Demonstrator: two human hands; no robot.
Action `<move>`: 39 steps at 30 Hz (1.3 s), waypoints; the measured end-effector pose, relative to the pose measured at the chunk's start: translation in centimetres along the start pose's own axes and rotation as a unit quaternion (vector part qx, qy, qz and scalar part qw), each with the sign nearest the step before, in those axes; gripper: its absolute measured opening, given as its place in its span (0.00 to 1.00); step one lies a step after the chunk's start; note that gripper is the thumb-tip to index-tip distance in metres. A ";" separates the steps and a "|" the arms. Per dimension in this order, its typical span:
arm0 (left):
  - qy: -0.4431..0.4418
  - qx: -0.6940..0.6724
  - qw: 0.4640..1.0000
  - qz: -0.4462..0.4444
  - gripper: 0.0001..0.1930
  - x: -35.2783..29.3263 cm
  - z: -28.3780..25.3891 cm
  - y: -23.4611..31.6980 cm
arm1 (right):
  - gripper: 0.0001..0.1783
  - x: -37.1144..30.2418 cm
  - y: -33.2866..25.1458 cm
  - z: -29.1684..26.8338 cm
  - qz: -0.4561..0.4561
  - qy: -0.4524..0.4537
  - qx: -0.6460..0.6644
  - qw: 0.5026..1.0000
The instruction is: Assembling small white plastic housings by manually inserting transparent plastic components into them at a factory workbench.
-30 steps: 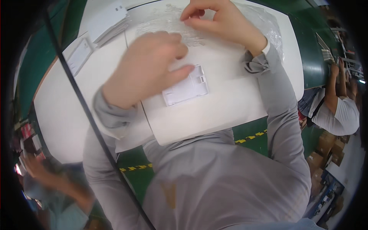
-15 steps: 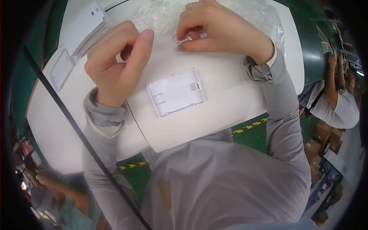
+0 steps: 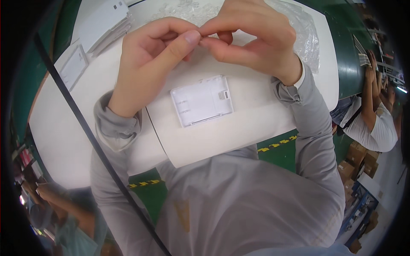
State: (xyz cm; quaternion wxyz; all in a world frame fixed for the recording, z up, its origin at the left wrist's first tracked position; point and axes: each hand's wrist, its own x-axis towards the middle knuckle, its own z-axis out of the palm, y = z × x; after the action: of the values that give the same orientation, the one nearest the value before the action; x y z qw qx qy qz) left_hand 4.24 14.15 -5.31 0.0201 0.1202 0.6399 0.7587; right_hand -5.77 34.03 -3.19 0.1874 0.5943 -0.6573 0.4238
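Note:
Over the far part of the white table (image 3: 260,106), the fingertips of my left hand (image 3: 147,64) and my right hand (image 3: 260,36) meet in two closed pinches. My right hand pinches a small clear plastic piece, now almost wholly covered by the fingers. Whatever lies in my left pinch is hidden. Nearer to me, below both hands, a shallow white plastic housing (image 3: 200,102) lies with its hollow side up, a small rectangular slot near its right end. Beyond my hands is a heap of small clear plastic pieces (image 3: 181,10).
A clear plastic bag (image 3: 307,36) lies at the far right. White panels (image 3: 102,25) are stacked at the far left, with a flat frame-like piece (image 3: 74,68) nearby. A dark rod (image 3: 81,117) crosses the left side. Other people (image 3: 371,123) are at both sides.
My left hand has moved right and away from me, its fingertips now meeting those of my right hand. The clear piece that showed in my right fingers is now covered.

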 end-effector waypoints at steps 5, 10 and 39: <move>0.013 -0.028 0.999 -0.030 0.11 -0.1 -0.3 0.0 | 0.11 -0.1 -0.1 -0.1 0.042 0.017 0.036 0.998; 0.026 0.011 0.999 -0.038 0.11 -0.3 -0.4 -0.3 | 0.11 -0.4 0.5 0.1 0.001 0.016 0.014 1.000; -0.049 0.560 0.800 0.210 0.07 0.1 -0.4 -3.0 | 0.05 -1.7 -2.1 0.3 0.297 -0.229 -0.039 0.926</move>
State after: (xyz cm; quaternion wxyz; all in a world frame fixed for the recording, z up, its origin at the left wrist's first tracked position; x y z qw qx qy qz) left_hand 3.70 14.29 -8.33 -0.1795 0.2788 0.9107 0.2464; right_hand -3.35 34.96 -3.92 -0.0795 0.4450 -0.8449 0.2862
